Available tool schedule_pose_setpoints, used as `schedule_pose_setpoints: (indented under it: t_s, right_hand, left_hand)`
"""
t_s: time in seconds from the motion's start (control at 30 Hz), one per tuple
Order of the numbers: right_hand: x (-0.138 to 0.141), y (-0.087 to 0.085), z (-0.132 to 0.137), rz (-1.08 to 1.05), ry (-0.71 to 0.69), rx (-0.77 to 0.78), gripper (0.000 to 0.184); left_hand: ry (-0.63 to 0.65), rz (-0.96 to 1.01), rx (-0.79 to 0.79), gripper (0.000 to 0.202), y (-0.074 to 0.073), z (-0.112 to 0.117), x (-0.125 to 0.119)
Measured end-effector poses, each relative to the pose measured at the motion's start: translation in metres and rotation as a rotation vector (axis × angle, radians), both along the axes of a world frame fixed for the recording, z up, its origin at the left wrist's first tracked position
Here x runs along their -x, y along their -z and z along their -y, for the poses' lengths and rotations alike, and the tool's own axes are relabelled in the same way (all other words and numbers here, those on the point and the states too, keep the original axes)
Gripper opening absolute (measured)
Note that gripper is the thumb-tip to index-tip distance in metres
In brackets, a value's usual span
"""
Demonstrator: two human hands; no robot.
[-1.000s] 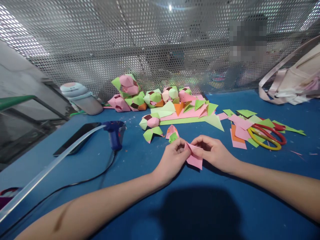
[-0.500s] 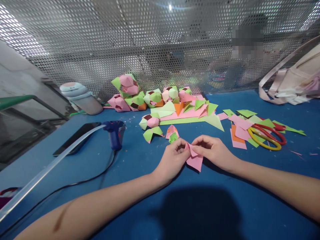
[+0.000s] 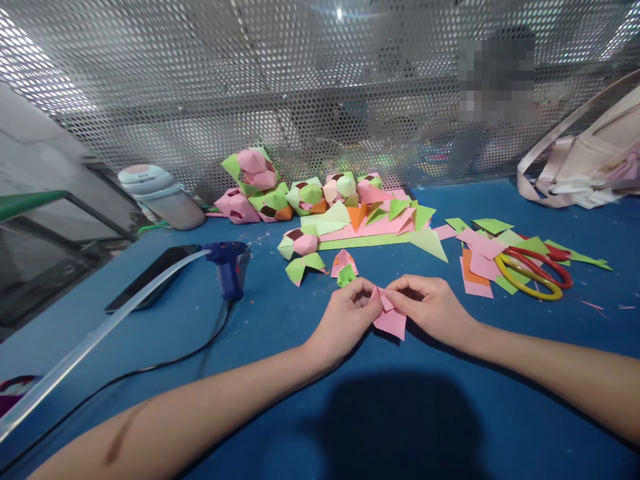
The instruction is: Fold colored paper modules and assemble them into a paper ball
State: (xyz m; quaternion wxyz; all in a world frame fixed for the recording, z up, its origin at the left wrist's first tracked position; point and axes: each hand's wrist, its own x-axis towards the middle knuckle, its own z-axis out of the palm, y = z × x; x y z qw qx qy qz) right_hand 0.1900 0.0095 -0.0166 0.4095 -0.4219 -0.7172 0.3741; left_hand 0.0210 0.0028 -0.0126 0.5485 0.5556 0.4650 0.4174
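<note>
A partly folded piece of pink paper point(image 3: 393, 325) is pinched between both hands, low over the blue table. My left hand point(image 3: 349, 319) grips its left side between thumb and fingers. On the other side, my right hand point(image 3: 434, 308) has its thumb and fingertips on the upper right edge, close to a small raised flap. Just beyond the fingers lie a small pink and green folded piece point(image 3: 345, 267) and a green folded piece point(image 3: 304, 267). A folded paper ball point(image 3: 299, 243) with open gaps sits behind them.
A blue glue gun point(image 3: 231, 268) with a long clear stick and cord lies at left by a black phone point(image 3: 155, 273). Scissors point(image 3: 530, 280) rest on paper scraps at right. Several paper balls point(image 3: 307, 195), a tumbler point(image 3: 163, 197) and a bag point(image 3: 590, 157) stand along the mesh panel point(image 3: 210, 127).
My right hand has shifted slightly, its thumb pressing nearer the paper's top edge. The pink paper's lower corner has tipped up a little. Everything else stays put.
</note>
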Motion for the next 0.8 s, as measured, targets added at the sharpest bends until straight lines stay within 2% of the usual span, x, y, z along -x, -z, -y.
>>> schedule_pose_setpoints:
  t_s: [0.33,0.53,0.8]
  right_hand:
    - [-0.0007,0.0016,0.0006,0.019,0.006,-0.082,0.014]
    - [-0.0006,-0.0007,0.0022,0.036,0.008,-0.104,0.015]
    - [0.0013,0.0014,0.0033,0.071,0.023,-0.102,0.015]
  left_hand:
    - [0.045,0.019,0.032,0.008,-0.004,0.0019,0.0014]
    - [-0.003,-0.063,-0.027,0.017,-0.0023,0.0019,0.0025]
    - [-0.053,-0.177,-0.094,0.014,0.0014,0.0012,0.0033]
